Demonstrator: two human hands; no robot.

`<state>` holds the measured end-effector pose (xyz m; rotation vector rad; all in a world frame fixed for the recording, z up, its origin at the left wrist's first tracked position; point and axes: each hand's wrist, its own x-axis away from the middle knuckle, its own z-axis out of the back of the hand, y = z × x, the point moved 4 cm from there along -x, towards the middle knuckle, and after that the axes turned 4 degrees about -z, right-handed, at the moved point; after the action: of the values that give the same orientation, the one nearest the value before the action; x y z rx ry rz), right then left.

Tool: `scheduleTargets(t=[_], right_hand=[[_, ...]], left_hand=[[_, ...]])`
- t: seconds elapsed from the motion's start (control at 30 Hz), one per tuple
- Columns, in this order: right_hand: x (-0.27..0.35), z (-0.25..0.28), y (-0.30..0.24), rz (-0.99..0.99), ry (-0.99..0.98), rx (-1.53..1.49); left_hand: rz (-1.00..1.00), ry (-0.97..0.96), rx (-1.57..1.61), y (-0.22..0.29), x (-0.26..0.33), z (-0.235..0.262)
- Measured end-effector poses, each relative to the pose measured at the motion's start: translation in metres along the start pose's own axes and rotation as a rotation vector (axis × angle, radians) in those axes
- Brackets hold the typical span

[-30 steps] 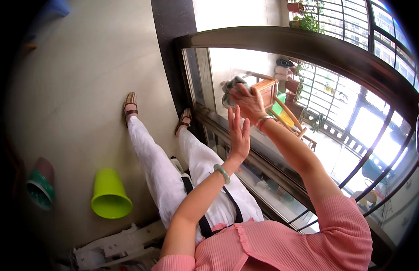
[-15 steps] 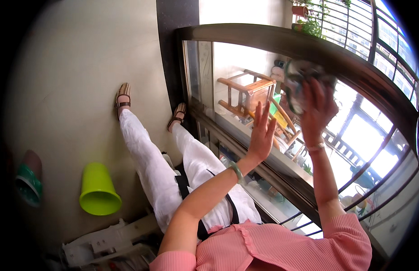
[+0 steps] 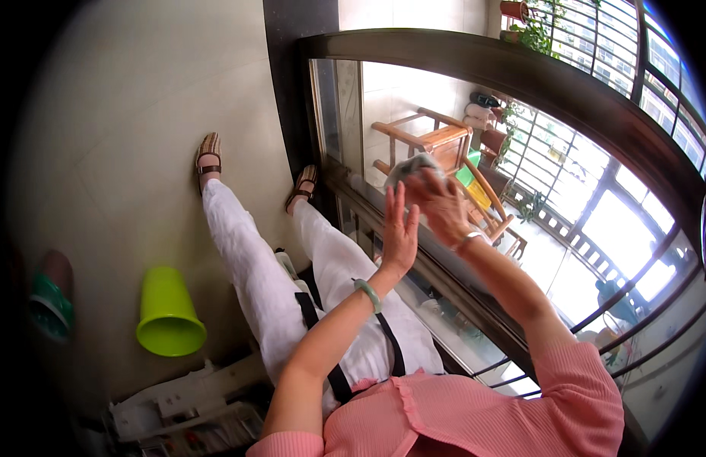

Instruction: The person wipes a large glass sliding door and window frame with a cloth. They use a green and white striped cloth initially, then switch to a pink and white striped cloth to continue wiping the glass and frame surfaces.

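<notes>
A pale cloth [image 3: 411, 167] is pressed to the glass pane [image 3: 555, 145] of a dark-framed window or door under my right hand [image 3: 438, 204]. Motion blurs that hand a little, and its palm side is hidden. Close beside it, my left hand [image 3: 399, 238] holds nothing, its fingers stretched upward near the lower frame rail [image 3: 437, 270]. Whether the left fingertips touch the glass cannot be made out. A green bangle [image 3: 367, 295] circles the left wrist, and a pale band [image 3: 469, 239] the right one.
Beyond the glass stand a wooden chair [image 3: 447, 137], potted plants [image 3: 532, 38] and a barred window [image 3: 547, 164]. On the floor to my left are a lime-green bin [image 3: 169, 312] and a green-rimmed container [image 3: 52, 305]. A white rack [image 3: 189, 400] sits at lower left.
My right hand has swept the cloth left and down across the pane, from near the top frame to the lower left. The left hand has shifted left and slightly down.
</notes>
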<state>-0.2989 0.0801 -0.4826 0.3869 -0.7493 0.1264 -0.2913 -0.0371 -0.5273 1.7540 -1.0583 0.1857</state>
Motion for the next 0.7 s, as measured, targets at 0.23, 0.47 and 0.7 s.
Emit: scheduleTargets(t=[0.23,0.47,0.7], right_hand=[[0.076,0.225,0.129,-0.398,0.645,0.248],[0.271,0.276,0.162,-0.705,0.818,0.324],[0.47,0.269,0.151,-0.957,1.103,0.418]], left_hand=[[-0.158,-0.103,-0.006,0.074,0.005,-0.026],[-0.339,-0.29,-0.159,0.163,0.022,-0.074],[-0.543,-0.481,-0.322,0.224,0.103,-0.164]])
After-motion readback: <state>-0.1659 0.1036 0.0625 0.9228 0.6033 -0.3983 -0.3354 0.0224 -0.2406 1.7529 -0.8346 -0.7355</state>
